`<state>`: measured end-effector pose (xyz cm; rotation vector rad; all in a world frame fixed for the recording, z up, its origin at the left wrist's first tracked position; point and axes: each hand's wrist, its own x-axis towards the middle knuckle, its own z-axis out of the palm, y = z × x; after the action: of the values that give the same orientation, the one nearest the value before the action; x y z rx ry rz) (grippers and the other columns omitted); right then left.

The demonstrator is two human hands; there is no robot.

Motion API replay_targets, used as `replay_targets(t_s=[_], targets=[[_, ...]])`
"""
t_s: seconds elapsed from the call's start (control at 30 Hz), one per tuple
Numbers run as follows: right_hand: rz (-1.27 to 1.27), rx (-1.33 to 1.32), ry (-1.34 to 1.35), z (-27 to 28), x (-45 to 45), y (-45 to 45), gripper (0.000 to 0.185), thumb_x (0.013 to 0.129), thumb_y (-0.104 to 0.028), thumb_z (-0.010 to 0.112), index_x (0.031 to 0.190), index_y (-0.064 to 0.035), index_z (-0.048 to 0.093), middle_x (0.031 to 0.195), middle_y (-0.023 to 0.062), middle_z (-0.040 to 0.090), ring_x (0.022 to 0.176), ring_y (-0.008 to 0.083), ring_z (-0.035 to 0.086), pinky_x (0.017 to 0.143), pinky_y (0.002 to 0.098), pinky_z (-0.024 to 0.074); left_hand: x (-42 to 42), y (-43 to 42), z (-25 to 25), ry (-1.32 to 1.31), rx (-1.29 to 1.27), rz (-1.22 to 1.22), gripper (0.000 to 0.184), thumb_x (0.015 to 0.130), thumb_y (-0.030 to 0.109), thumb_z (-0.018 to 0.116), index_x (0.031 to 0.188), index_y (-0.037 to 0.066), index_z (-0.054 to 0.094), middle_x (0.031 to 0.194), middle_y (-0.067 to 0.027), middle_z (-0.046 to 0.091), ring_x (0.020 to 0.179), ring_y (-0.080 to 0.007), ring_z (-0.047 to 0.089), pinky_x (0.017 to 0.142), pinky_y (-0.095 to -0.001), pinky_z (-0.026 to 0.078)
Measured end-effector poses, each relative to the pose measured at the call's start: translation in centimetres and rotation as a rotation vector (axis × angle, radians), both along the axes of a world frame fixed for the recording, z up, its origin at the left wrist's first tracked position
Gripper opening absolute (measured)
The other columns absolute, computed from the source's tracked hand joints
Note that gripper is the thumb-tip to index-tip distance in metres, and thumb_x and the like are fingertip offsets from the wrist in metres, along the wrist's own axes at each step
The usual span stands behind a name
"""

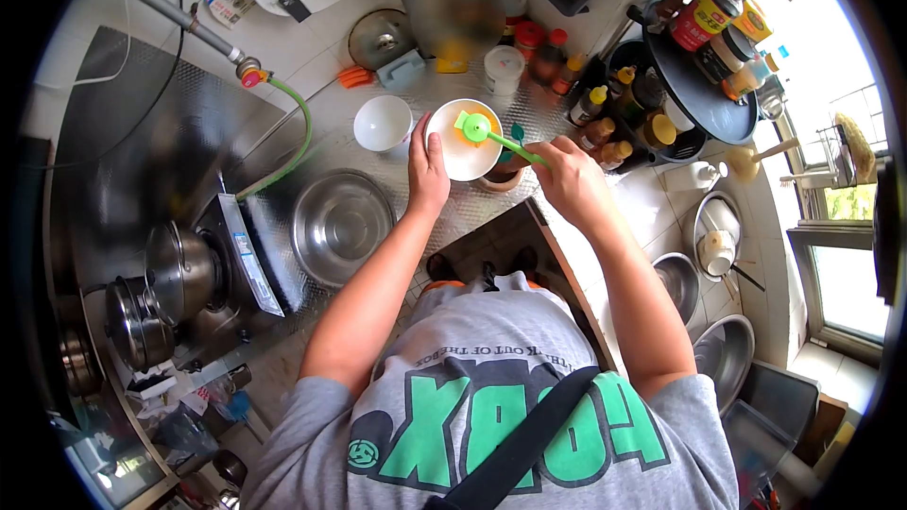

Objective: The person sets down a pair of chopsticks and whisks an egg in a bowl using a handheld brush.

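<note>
My left hand (pixel 430 165) is wrapped round the left side of a white bowl (pixel 458 162), held above the metal-covered counter. Something yellow-orange (pixel 487 120) shows inside the bowl, near its far side. My right hand (pixel 569 175) grips the handle of a bright green plastic utensil (pixel 476 127). Its round head lies over the bowl, and a small yellow-green tab sticks out beyond it. What the head touches inside I cannot tell. Just left of my left hand stands a second white bowl (pixel 384 123). A brownish round dish (pixel 499 182) is partly hidden below the held bowl.
A wide steel basin (pixel 342 227) sits on the counter at the left. A white-lidded tub (pixel 504 70) and several sauce bottles (pixel 588 105) stand at the back right. A round dark tray (pixel 704 85) holds more jars. Steel pots (pixel 178 269) are at far left.
</note>
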<state>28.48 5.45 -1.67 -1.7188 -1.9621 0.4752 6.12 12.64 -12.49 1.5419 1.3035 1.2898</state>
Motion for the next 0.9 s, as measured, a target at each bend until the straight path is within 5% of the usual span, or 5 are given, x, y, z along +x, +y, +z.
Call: replay_targets(t_s=[0.07,0.17,0.37,0.63,0.9], targets=[[-0.009,-0.013,-0.036,0.5,-2.0,0.2,0.023,0.089,-0.009,0.062,0.111,-0.0081,0.068,0.093,0.0174,0.063,0.083,0.0401,0.065,0.073,0.0479,0.0536,-1.0,-0.2,0.4,-0.200,-0.176,-0.036,0.047,0.110,0.035,0.035,0.145,0.005,0.042,0.144,-0.0164,0.050,0.133,-0.0255,0.047,0.112,-0.0353,0.035],[0.050,0.028,-0.118,0.7,-5.0,0.7,0.024,0.088,-0.009,0.063,0.111,-0.0080,0.068,0.096,0.0173,0.064,0.084,0.0404,0.065,0.074,0.0483,0.0536,-3.2,-0.4,-0.5,-0.331,-0.249,-0.024,0.049,0.109,0.042,0.034,0.146,0.009,0.040,0.140,-0.0142,0.052,0.127,-0.0265,0.054,0.101,-0.0402,0.047],[0.276,-0.060,0.154,0.6,-10.3,2.3,0.023,0.086,-0.010,0.065,0.108,-0.0052,0.070,0.097,0.0205,0.068,0.088,0.0409,0.066,0.080,0.0466,0.0540,-9.5,-2.9,2.8,-0.582,-0.737,0.109,0.057,0.103,0.061,0.030,0.141,0.020,0.042,0.130,-0.0079,0.059,0.099,-0.0234,0.069,0.058,-0.0367,0.061],[0.592,-0.343,-0.120,3.8,-16.5,8.7,0.024,0.085,-0.014,0.064,0.105,-0.0065,0.074,0.092,0.0191,0.072,0.089,0.0371,0.069,0.083,0.0434,0.0546,-20.5,-4.2,3.9,-0.457,-1.104,0.027,0.065,0.104,0.059,0.031,0.139,0.007,0.048,0.115,-0.0176,0.068,0.089,-0.0300,0.073,0.056,-0.0312,0.059],[0.720,-0.641,-0.218,2.7,-23.7,12.0,0.021,0.091,-0.018,0.064,0.105,-0.0059,0.073,0.078,0.0107,0.071,0.064,0.0194,0.071,0.065,0.0341,0.0559,-26.4,-6.1,4.3,-0.517,-1.260,0.081,0.065,0.105,0.057,0.031,0.139,0.004,0.046,0.117,-0.0225,0.067,0.085,-0.0331,0.075,0.043,-0.0202,0.045]])
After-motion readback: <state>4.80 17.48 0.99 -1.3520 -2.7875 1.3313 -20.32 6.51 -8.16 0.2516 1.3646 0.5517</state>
